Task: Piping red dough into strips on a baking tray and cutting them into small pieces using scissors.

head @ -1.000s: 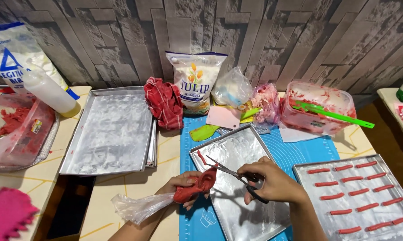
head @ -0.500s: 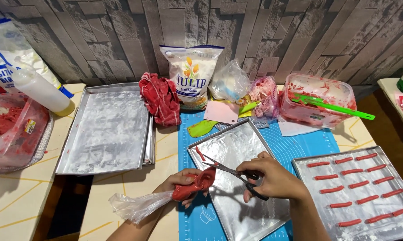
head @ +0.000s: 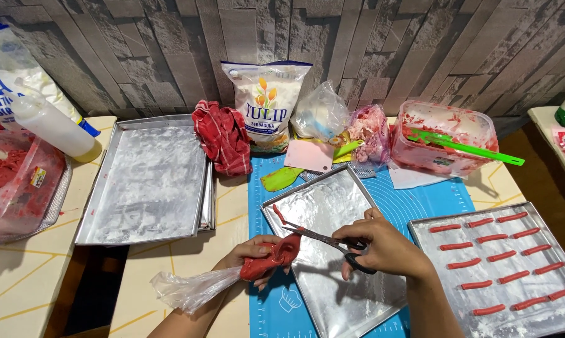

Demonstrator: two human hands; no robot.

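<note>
My left hand [head: 248,255] grips a clear piping bag [head: 232,275] filled with red dough, its tip pointing right over a floured metal tray [head: 339,250]. My right hand [head: 382,247] holds black-handled scissors [head: 323,238], whose blades reach left to the bag's tip. One short red dough strip [head: 279,215] lies at the tray's left edge. The tray rests on a blue baking mat [head: 414,197].
A tray with several red dough strips [head: 504,266] sits at the right. Stacked empty trays [head: 148,178] lie at the left, beside a red cloth [head: 222,136]. A flour bag [head: 265,103], a plastic tub with a green spatula [head: 445,141], and a squeeze bottle [head: 51,122] stand behind.
The view has shifted slightly. Both hands stay over the tray with the scissors at the bag's tip; the blades look a little more closed.
</note>
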